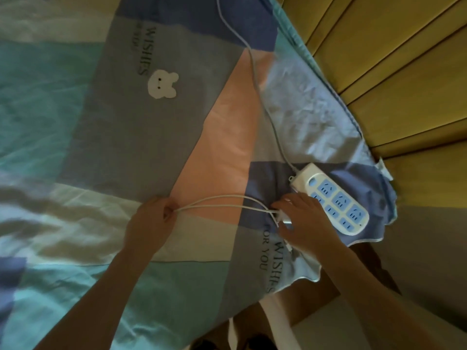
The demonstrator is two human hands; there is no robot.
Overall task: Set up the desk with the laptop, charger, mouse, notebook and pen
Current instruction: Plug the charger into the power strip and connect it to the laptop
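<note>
Pinching a doubled white charger cable [222,204] on the bed [75,122], the left hand [154,218] fingers clamp its loop; the right hand [300,221] fingers curl over the charger brick [285,219] beside a power strip [336,200]

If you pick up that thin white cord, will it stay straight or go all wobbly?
Probably wobbly. The white cord already sags in loose curves between the left hand and the right hand, so it looks floppy. It is thin, so likely light. Its free loops may dangle and snag on the power strip.
</note>
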